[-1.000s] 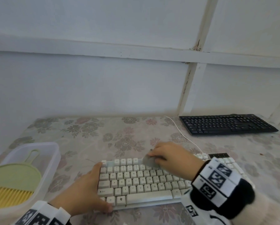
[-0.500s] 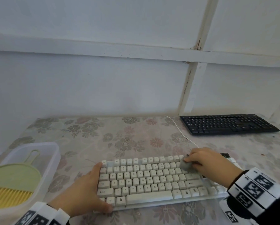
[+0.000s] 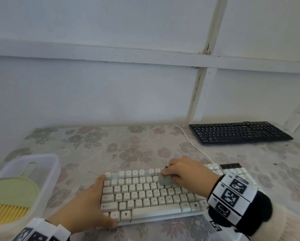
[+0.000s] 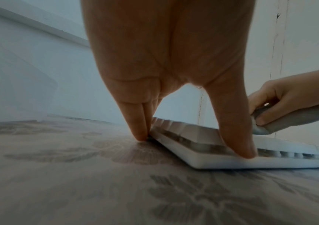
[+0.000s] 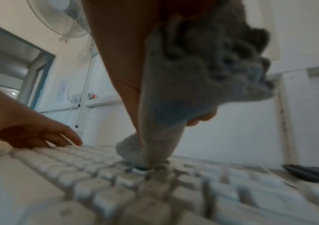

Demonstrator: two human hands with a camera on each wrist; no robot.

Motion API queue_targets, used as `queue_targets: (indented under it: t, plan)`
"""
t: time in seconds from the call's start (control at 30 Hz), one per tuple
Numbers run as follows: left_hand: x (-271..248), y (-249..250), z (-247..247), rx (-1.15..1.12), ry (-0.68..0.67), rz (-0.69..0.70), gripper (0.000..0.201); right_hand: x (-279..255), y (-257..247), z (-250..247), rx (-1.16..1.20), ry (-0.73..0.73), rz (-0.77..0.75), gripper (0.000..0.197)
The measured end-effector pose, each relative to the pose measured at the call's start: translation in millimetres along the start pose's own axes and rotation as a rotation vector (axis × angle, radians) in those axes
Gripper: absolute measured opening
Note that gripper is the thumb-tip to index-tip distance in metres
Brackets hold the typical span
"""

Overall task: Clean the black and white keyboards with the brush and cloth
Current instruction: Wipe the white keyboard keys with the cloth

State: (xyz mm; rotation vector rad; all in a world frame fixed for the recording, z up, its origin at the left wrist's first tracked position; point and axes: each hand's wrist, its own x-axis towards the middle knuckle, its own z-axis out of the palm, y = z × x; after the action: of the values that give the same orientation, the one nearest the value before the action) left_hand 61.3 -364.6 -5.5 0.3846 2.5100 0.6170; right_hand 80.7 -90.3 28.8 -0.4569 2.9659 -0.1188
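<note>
Floral tablecloth [image 3: 86, 146] bears both keyboards; right hand [image 3: 185, 173] pinches cloth [image 3: 165, 180] on white keyboard [image 3: 151, 197] — left hand [image 3: 83, 211], fingers straight, braces it; black keyboard [image 3: 239, 132] looks untouched, brush [image 3: 10, 200] in tub.

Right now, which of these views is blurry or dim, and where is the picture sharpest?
Head view: sharpest, evenly lit, white keyboard legends readable. Right wrist view: near keys smeared by blur, grey cloth soft. Left wrist view: dim and bluish, left hand looms large, floral tablecloth in front hazy.
</note>
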Motion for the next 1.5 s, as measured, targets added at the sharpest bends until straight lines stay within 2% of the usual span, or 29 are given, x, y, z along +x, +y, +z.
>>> queue_targets:
  t: [0.37,0.47,0.6,0.73,0.93,1.1,1.2,1.27,1.37,1.5]
  plan:
    - [2,-4,2,-0.006,0.009,-0.003,0.13,-45,67,-3,-0.001,0.003,0.276,0.029]
    - [3,-4,2,-0.008,0.002,-0.008,0.131,-51,75,-10,0.076,0.014,0.314,0.028]
    - [2,-5,2,-0.017,0.01,-0.01,0.131,-50,77,-7,0.068,0.076,0.295,0.031]
    - [3,-4,1,-0.026,0.008,-0.003,0.128,-55,79,4,-0.035,0.022,0.233,0.034]
    - [2,-4,2,-0.015,0.01,0.002,0.13,-72,110,8,-0.092,0.047,0.32,0.036]
    - [1,-1,1,-0.005,0.013,0.012,0.127,-71,110,-1,-0.14,0.02,0.363,0.03]
    - [1,-2,1,0.003,0.012,0.007,0.127,-67,106,-13,-0.114,0.079,0.394,0.027]
    - [1,-1,1,0.013,0.018,0.005,0.127,-63,97,-15,-0.034,0.127,0.353,0.026]
    - [0,0,1,0.022,0.011,-0.002,0.127,-54,84,-4,-0.007,0.088,0.252,0.028]
    - [1,-2,2,0.018,0.013,0.004,0.128,-56,92,6,-0.08,0.035,0.284,0.033]
